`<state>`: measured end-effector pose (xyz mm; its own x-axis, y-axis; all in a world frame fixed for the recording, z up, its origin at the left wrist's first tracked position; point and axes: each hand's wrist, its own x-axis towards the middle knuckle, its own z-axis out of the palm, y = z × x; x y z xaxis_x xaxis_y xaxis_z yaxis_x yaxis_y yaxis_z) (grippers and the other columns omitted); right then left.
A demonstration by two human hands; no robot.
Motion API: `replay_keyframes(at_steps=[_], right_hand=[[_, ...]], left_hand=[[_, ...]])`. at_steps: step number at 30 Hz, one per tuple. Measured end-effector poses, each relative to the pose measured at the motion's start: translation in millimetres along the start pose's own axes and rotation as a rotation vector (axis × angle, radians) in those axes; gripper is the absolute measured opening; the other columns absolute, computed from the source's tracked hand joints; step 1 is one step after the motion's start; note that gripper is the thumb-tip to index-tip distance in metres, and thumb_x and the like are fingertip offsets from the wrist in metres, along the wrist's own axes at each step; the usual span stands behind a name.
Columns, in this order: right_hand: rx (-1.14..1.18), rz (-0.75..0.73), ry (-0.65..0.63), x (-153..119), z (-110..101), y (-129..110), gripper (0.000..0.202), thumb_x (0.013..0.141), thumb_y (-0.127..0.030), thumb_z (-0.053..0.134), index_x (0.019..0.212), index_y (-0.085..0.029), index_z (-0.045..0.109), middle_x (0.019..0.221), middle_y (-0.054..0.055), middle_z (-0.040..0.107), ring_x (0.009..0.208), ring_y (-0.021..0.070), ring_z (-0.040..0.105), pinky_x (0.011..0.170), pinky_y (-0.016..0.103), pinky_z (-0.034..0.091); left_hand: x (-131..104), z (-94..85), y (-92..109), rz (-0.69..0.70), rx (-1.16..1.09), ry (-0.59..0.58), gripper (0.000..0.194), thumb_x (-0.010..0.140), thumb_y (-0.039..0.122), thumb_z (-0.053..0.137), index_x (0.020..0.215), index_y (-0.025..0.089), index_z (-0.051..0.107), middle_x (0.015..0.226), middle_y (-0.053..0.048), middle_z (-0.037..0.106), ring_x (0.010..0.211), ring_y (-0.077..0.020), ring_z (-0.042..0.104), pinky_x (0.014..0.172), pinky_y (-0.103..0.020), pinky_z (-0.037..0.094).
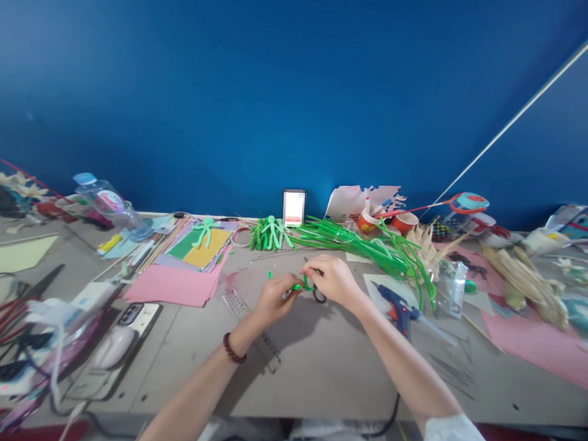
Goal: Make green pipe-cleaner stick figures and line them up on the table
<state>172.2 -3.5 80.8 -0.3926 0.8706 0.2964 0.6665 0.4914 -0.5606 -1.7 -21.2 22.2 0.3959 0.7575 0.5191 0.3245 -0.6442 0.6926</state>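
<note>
Over the middle of the desk, my left hand (279, 296) and my right hand (331, 277) are close together, fingers closed. Between them is a short, bent green pipe cleaner (307, 283), pinched by both hands; a green end pokes up above the left hand. Black scissors (320, 296) show one handle loop beneath my right hand, and I cannot tell whether it touches them. Under my left wrist lies a clear ruler (271, 355). Just beyond the hands are several bent green pipe-cleaner figures (270, 234) and a heap of long green pipe cleaners (365, 249).
A blue glue gun (400, 308) lies right of my right forearm, near thin wires (450, 373). Pink paper (174, 285), a phone (107, 362) with a mouse on it, and a bottle (107, 199) are at left. Red cups (366, 222) stand behind, before a blue wall.
</note>
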Motion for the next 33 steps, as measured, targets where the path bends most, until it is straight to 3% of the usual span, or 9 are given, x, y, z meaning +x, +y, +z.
replay_keyframes(at_steps=[3,8,11,15,20,23,26,28,33], right_hand=[[0.045,0.052,-0.038,3.9,5.1,9.9,0.019,0.085,-0.023,0.054,0.077,-0.022,0.071,0.081,0.002,0.072,0.08,0.0166,0.063,0.069,0.023,0.04],[0.05,0.067,-0.029,6.5,11.3,20.3,0.022,0.087,-0.025,0.051,0.078,-0.02,0.07,0.081,0.003,0.072,0.079,0.0173,0.064,0.068,0.024,0.042],[-0.018,-0.039,0.138,6.9,10.6,21.8,0.018,0.086,-0.023,0.051,0.085,-0.019,0.069,0.088,0.006,0.069,0.088,0.0205,0.06,0.079,0.031,0.044],[-0.158,-0.135,0.434,6.6,8.9,18.9,0.024,0.086,-0.019,0.048,0.104,-0.02,0.064,0.111,0.011,0.059,0.11,0.0256,0.05,0.096,0.044,0.04],[-0.184,-0.109,0.512,5.4,13.0,12.4,0.043,0.087,-0.024,0.048,0.13,-0.023,0.046,0.14,0.011,0.039,0.133,0.0278,0.03,0.105,0.05,0.032],[-0.027,-0.026,0.436,5.8,18.2,14.0,0.037,0.085,-0.028,0.051,0.12,-0.019,0.055,0.128,0.013,0.053,0.123,0.0271,0.045,0.097,0.044,0.041],[0.232,0.105,0.219,6.7,26.0,19.4,0.024,0.08,-0.032,0.058,0.097,-0.018,0.066,0.094,0.008,0.07,0.086,0.0215,0.065,0.073,0.032,0.051],[0.341,0.179,0.156,7.3,31.8,23.0,0.023,0.077,-0.034,0.061,0.09,-0.017,0.068,0.084,0.006,0.071,0.075,0.0195,0.066,0.065,0.029,0.05],[0.476,0.261,0.164,9.3,40.8,26.6,0.018,0.073,-0.03,0.06,0.08,-0.017,0.071,0.079,0.005,0.071,0.074,0.0194,0.064,0.069,0.029,0.048]], left_hand=[[-0.7,1.5,0.3,-0.077,-0.048,0.014,0.011,0.083,0.018,0.051,0.079,0.018,0.062,0.068,-0.002,0.064,0.063,-0.012,0.057,0.064,-0.023,0.044],[2.0,5.2,0.5,-0.384,-0.384,0.111,0.014,0.08,0.029,0.056,0.078,0.017,0.064,0.06,0.001,0.06,0.051,-0.0096,0.052,0.051,-0.021,0.042],[6.3,7.4,-1.8,-0.536,-0.67,0.196,0.023,0.077,0.038,0.061,0.08,0.016,0.065,0.06,0.001,0.059,0.046,-0.0079,0.047,0.045,-0.02,0.039],[12.1,4.3,-7.0,-0.758,-1.085,0.283,0.023,0.073,0.035,0.066,0.083,0.015,0.066,0.072,-0.003,0.063,0.053,-0.009,0.052,0.048,-0.02,0.043],[13.8,-1.2,-7.4,-0.849,-1.279,0.304,0.014,0.077,0.025,0.063,0.082,0.014,0.068,0.073,-0.004,0.065,0.06,-0.0102,0.057,0.056,-0.02,0.047],[12.3,-1.1,-6.3,-0.84,-1.304,0.285,0.016,0.078,0.024,0.063,0.089,0.014,0.069,0.079,-0.004,0.066,0.066,-0.0103,0.059,0.061,-0.02,0.049],[10.3,0.6,-7.9,-0.835,-1.308,0.275,0.02,0.076,0.025,0.066,0.093,0.015,0.07,0.083,-0.004,0.067,0.069,-0.0104,0.059,0.066,-0.021,0.049],[9.0,2.3,-10.0,-0.815,-1.287,0.264,0.022,0.074,0.027,0.069,0.092,0.014,0.071,0.081,-0.004,0.067,0.068,-0.0099,0.059,0.066,-0.02,0.049],[7.6,4.4,-10.4,-0.801,-1.159,0.225,0.027,0.066,0.034,0.076,0.083,0.013,0.072,0.072,-0.005,0.069,0.066,-0.0116,0.061,0.066,-0.022,0.047]])
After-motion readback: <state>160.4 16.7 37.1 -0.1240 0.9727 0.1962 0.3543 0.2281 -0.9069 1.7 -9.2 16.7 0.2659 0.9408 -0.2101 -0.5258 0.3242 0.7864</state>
